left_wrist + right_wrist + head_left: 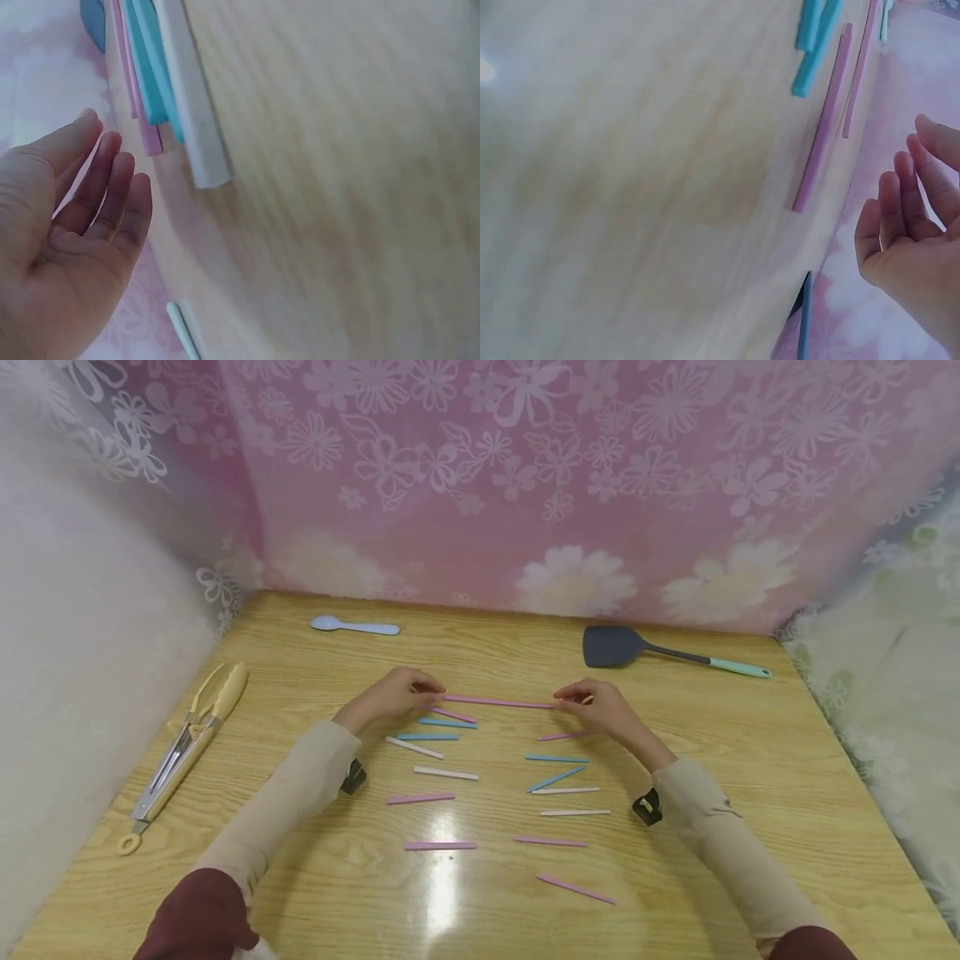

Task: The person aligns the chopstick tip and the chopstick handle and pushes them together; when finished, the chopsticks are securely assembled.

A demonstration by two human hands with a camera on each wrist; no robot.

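A long thin pink stick [498, 702] lies crosswise on the wooden table, between my two hands. My left hand [393, 697] is at its left end, and the left wrist view shows loosely bent fingers [105, 187] with nothing between them, a little apart from the stick's end. At the other end is my right hand [596, 703]; its fingers [891, 206] curve loosely and hold nothing in the right wrist view. A short pink stick [452, 715] lies just below my left fingertips. Partly under the right hand is another short pink stick [562, 737].
Two loose columns of short blue [447, 723], white [446, 773] and pink sticks [440, 846] run toward me. A pale blue spoon [356, 627] lies at the back left, a dark spatula [613, 647] at the back right, and tongs [183, 756] along the left edge.
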